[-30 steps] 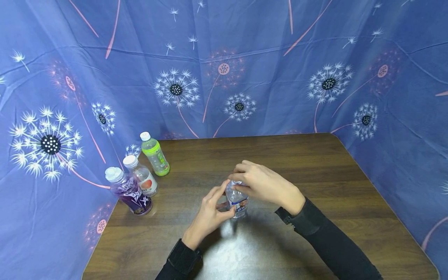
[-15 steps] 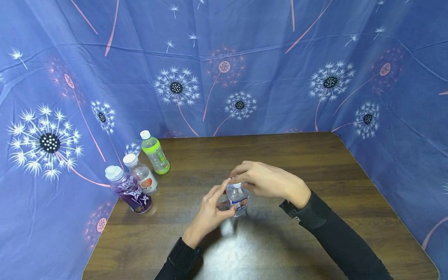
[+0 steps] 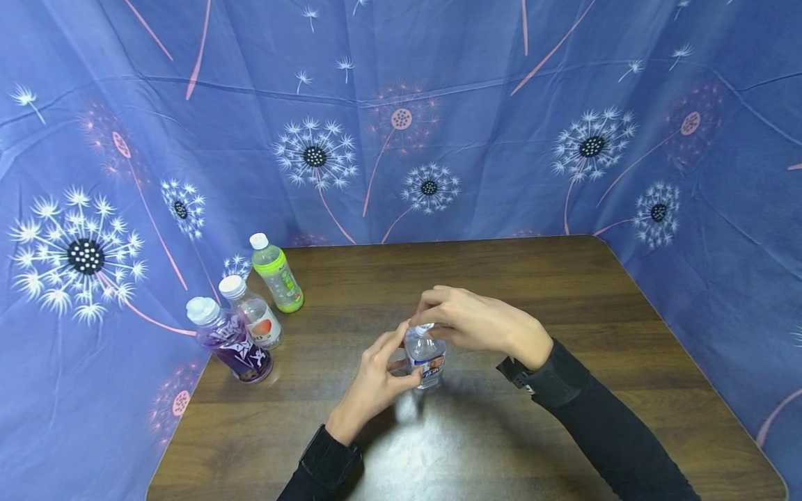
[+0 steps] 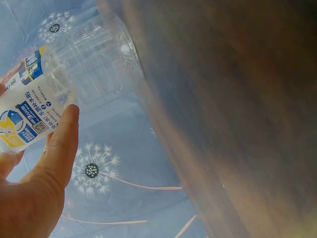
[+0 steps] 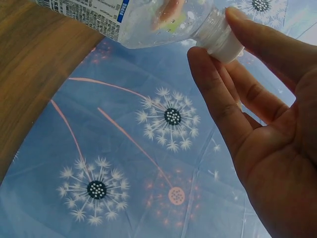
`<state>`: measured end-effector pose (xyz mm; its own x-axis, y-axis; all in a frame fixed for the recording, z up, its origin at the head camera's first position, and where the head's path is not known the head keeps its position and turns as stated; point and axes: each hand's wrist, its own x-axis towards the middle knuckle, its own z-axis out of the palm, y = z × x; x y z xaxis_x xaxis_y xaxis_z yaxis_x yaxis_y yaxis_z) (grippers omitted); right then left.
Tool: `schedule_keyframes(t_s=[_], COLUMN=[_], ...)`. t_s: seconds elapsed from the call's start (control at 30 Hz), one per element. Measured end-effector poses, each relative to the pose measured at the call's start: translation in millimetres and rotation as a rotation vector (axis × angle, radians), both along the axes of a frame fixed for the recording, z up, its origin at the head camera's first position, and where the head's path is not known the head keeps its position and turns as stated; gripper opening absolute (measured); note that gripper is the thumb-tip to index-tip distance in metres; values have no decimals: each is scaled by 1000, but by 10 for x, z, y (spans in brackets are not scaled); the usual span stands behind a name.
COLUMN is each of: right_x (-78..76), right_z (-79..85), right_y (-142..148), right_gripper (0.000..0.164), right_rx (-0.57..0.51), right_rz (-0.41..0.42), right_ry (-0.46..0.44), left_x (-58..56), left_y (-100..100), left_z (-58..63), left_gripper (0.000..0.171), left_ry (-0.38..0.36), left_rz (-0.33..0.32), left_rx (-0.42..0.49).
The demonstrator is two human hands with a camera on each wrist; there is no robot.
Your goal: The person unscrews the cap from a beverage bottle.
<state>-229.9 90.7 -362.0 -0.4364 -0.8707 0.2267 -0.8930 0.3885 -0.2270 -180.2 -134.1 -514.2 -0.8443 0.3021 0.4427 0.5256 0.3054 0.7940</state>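
A clear plastic bottle with a blue-and-white label stands upright on the table. My left hand holds its body, thumb on the near side and fingers round the left side. In the left wrist view the printed label lies between the thumb and fingers, and the bare bottle bottom is by the wood. From above, my right hand pinches the white cap at the bottle's top. The right wrist view has thumb and fingertips round that cap, which sits on the neck.
Towards the table's left edge stand three capped bottles: a purple one, a clear one with a peach label and a green-banded one. A blue dandelion-print cloth hangs behind and beside the wooden table.
My right hand and wrist have shifted a little to the right, and its fingers have moved about the cap. The left hand and the bottle have stayed in place.
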Motion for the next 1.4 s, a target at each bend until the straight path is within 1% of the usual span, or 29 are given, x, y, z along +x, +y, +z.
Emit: schedule_keyframes(t_s=[0.13,0.23,0.47,0.67,0.87,1.03,1.13,1.23,1.4], right_x=[13,28,49,58,90,127,126,109,86], right_z=[14,17,-20,-50,-75,-104,-111,-96,-6], right_y=[-33,-67,-136,-191,-259,-290,-262,-198,-71], right_gripper=[21,18,21,12,19,19,19,22,34], right_rx=[2,18,56,50,36,24,20,23,36], right_rz=[-6,-20,-65,-105,-169,-241,-255,-215,-73], right_ry=[48,101,190,224,244,227,215,153,5], left_x=[0,3,15,7,4,13,23,33,37], left_y=[-1,-3,-14,-12,-17,-16,-10,-3,9], left_z=[7,12,19,26,6,-3,1,5,1], left_gripper=[94,94,94,94,93,93,94,94,92], left_ry=[11,12,24,36,31,17,5,-9,-9], left_rz=[2,5,14,22,24,22,21,17,11], left_rx=[4,3,-10,-22,-21,-17,-14,-4,13])
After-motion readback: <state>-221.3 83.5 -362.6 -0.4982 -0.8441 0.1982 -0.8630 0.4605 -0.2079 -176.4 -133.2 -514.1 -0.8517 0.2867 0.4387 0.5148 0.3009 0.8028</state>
